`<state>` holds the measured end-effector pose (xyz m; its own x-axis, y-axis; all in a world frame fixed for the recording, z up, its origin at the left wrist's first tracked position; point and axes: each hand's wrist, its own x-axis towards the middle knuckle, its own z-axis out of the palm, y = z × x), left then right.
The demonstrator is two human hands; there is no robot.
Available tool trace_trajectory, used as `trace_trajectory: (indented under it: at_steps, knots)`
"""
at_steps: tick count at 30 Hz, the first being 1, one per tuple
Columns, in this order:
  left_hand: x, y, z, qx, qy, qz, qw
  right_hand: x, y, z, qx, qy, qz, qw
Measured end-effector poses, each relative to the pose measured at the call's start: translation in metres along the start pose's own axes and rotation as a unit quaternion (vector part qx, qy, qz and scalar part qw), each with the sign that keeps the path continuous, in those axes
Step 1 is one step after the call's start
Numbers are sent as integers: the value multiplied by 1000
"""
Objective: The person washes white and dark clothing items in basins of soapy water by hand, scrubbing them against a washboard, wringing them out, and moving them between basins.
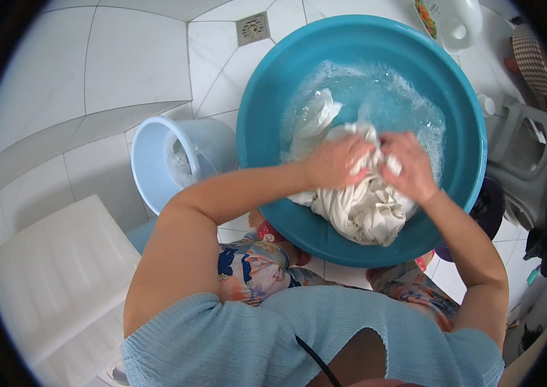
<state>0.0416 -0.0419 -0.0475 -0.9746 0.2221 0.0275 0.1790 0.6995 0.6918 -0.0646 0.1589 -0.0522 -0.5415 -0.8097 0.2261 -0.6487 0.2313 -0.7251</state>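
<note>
A wet white cloth (370, 213) lies bunched in a large teal plastic basin (266, 111) that stands on the floor. My left hand (336, 162) grips a fold of it from the left. Close beside it, my right hand (409, 167) clasps the same cloth from the right, the two hands almost touching. A twisted bulk of the fabric rests toward the near side of the basin. Another end of white fabric (322, 109) sticks up from the soapy water (389, 101) at the left. The fingers are slightly blurred, and the cloth covers some of their tips.
A light blue bucket (215, 140) with suds inside stands left of the basin. A white plastic jug (462, 24) is at the upper right. Along the right are a grey plastic stool (544, 116) and a dark purple bin (496, 208). A floor drain (252, 29) lies beyond the basin.
</note>
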Motion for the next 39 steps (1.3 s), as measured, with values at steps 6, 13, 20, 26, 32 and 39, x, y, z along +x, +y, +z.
trace_trajectory:
  at_steps: [6, 13, 20, 26, 32, 39]
  knots:
    - [6, -21, 26, 19, -27, -75, 997, 7, -9, 42, -93, -18, 108, 990]
    - [93, -88, 34, 153, 59, -114, 980, 62, 71, 60, -146, 74, 245, 956]
    - [71, -110, 18, 116, 128, -192, 966, 27, 118, 29, 261, 123, 505, 814]
    - [-1, -23, 4, 56, -12, 30, 998, -10, 33, 3, 48, 39, 67, 996]
    - [-10, -21, 32, 114, -44, 29, 992, -6, 0, 33, -84, -93, 37, 991]
    - [96, -93, 26, 187, 17, -143, 972, 78, 75, 47, -163, -8, 288, 944]
